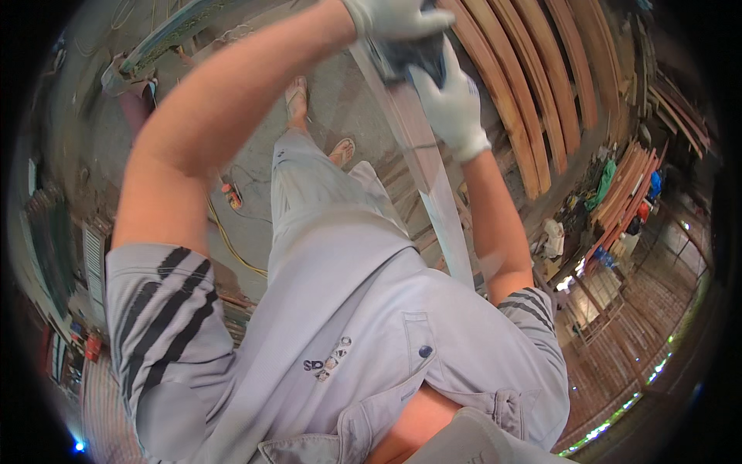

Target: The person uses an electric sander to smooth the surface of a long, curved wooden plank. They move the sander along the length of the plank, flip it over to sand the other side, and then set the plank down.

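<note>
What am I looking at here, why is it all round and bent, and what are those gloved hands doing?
This is one picture from a wide fisheye camera worn on a person's head, looking down, so straight edges curve. No robot is there: both arms are the wearer's own. The left hand and the right hand, both in pale work gloves, grip a dark hand tool; what kind is hard to tell. It sits on a long pale wooden plank running away from the body. Below are grey trousers and feet in sandals on a concrete floor. Curved brown wooden slats lie to the right.
</note>
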A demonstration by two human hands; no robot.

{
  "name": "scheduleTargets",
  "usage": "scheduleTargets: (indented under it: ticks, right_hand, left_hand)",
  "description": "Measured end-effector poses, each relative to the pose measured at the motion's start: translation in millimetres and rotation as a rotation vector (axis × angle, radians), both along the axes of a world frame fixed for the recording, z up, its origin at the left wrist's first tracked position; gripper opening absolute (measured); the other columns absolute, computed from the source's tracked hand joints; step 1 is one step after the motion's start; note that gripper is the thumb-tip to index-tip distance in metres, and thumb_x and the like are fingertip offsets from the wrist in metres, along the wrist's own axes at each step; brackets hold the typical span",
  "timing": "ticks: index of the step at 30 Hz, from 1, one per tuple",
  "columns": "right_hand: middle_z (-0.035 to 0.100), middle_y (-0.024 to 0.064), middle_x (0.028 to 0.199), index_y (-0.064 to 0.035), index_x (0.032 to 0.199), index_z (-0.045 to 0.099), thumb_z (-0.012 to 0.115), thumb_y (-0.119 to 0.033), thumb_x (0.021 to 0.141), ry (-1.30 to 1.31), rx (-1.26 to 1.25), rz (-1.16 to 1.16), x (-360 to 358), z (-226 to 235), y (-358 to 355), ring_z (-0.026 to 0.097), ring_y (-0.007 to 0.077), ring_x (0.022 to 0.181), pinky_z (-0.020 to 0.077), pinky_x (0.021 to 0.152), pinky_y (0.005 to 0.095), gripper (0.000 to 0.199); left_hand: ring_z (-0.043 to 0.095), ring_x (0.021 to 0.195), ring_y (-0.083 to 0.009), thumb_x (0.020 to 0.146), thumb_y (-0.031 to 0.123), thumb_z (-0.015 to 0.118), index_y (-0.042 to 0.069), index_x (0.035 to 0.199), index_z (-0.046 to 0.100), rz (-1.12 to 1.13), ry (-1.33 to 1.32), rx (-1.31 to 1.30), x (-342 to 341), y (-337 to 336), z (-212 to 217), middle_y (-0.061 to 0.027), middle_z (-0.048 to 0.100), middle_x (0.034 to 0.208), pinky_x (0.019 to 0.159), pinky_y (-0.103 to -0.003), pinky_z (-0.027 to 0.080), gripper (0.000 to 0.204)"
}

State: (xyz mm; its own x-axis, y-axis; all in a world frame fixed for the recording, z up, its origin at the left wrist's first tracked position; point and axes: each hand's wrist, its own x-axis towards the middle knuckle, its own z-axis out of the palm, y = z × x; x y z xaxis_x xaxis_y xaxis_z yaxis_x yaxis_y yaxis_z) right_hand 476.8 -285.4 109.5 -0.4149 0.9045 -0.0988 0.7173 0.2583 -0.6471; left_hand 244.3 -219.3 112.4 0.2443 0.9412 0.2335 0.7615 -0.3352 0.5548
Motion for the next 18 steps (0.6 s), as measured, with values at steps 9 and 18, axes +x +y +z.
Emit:
scheduleTargets:
  ticks: [9, 18]
  right_hand:
    - [0.082, 0.0178, 0.129, -0.0001, 0.166, 0.052, 0.077, -0.011, 0.104, -0.045, -0.268, -0.353, 237, 30, -226, 0.079, 0.0223, 0.118, 0.0584, 0.103, 0.0368, 0.068]
    - [0.079, 0.0269, 0.127, 0.0030, 0.157, 0.058, 0.083, -0.036, 0.100, -0.334, -0.259, -0.299, 287, 34, -280, 0.079, 0.0428, 0.114, 0.0616, 0.093, 0.0489, 0.074]
  left_hand:
    - [0.070, 0.113, -0.0381, 0.107, 0.057, 0.058, 0.004, 0.120, 0.079, -0.356, -0.113, -0.357, 247, -180, 11, -0.0202, 0.072, 0.122, 0.104, -0.052, 0.057, 0.058]
    - [0.073, 0.108, -0.0339, 0.105, 0.049, 0.063, 0.012, 0.113, 0.082, -0.530, -0.188, -0.259, 293, -232, -6, -0.0138, 0.074, 0.112, 0.096, -0.050, 0.059, 0.042]
